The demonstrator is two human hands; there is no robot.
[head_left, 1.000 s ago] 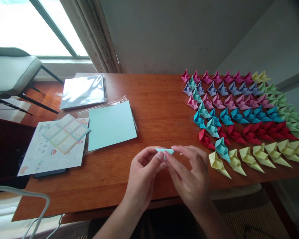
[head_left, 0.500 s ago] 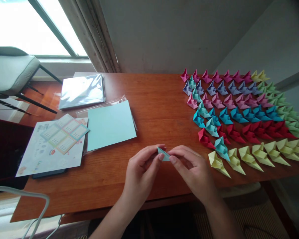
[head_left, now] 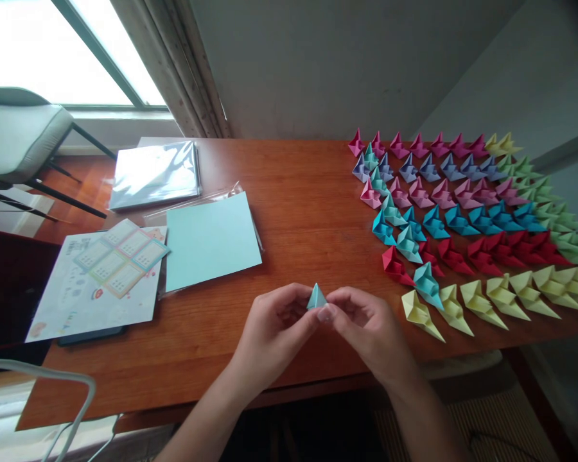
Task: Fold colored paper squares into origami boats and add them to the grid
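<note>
Between my fingertips is a small folded piece of light teal paper point(head_left: 316, 296), its point facing up. My left hand point(head_left: 280, 327) pinches it from the left, thumb in front. From the right, my right hand point(head_left: 363, 324) grips its lower edge, and the two thumbs nearly meet there. My fingers cover the lower part of the paper. To the right stand rows of folded paper boats in several colours; a teal boat point(head_left: 428, 284) and a yellow boat point(head_left: 421, 314) are nearest my right hand.
Left of my hands lies a stack of light teal paper sheets point(head_left: 214, 240) on a clear wrapper. Behind it is a plastic-wrapped pack point(head_left: 157, 175). A printed sheet point(head_left: 139, 308) with label cards point(head_left: 121, 258) lies at the table's left, near a white tube point(head_left: 84, 385).
The folded paper has turned in my fingers, so its point now faces upward instead of to the upper left. My thumbs have come closer together.
</note>
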